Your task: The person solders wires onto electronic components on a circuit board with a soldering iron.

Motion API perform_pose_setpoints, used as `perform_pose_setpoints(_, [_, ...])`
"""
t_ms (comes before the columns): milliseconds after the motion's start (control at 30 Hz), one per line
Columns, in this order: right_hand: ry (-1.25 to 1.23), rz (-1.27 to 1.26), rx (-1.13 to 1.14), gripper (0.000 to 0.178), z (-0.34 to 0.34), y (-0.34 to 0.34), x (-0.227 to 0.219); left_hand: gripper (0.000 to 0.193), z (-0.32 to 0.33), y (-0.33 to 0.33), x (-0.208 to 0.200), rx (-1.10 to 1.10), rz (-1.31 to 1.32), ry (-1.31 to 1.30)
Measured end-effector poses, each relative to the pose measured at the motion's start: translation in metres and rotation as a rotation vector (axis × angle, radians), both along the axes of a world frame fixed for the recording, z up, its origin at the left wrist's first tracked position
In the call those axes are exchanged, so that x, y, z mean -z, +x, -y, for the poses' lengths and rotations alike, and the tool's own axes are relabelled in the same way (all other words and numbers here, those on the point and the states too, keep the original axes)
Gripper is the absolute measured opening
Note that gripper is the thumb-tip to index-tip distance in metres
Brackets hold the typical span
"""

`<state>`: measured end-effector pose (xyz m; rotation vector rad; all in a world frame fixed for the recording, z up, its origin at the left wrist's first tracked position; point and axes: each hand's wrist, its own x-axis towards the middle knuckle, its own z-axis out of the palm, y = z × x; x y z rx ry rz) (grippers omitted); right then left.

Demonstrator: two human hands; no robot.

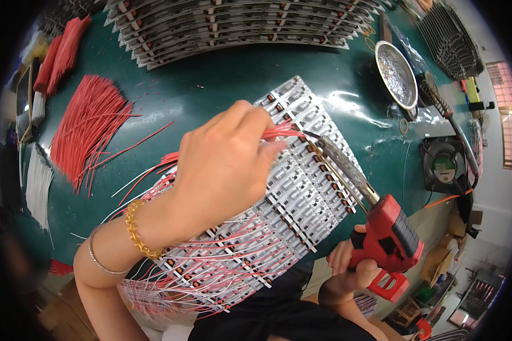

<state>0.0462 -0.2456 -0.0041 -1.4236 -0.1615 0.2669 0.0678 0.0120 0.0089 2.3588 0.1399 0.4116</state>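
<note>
My left hand (227, 150) is closed around a small bunch of red wires (281, 132), whose ends poke out past the fingertips. Under it lies a silvery panel of small circuit boards (310, 187), tilted on the green table. A red soldering gun (389, 236) is gripped by its handle in my right hand (347, 270). The gun's dark tip reaches up and left to the wire ends, close to the panel; whether it touches them I cannot tell. Red and white wires (227, 250) run across the panel's lower left part, below my left forearm.
A pile of loose red wires (91, 128) lies at left, with white wires (38, 187) nearer and tied red bundles (68, 54) farther. Stacked panels (239, 28) stand at the back. To the right are a metal bowl (395, 74), a coiled iron holder (435, 96) and a black fan (444, 165).
</note>
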Motion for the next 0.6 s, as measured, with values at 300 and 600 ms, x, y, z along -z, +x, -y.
perform_pose_setpoints(300, [-0.002,-0.014,0.001,0.085,0.004,0.002,-0.001,0.01,-0.017,0.006,-0.025,-0.17,0.181,-0.041])
perform_pose_setpoints(600, [0.012,-0.069,0.026,0.085,0.016,0.003,-0.005,0.013,0.024,0.001,-0.017,0.0,-0.063,0.008])
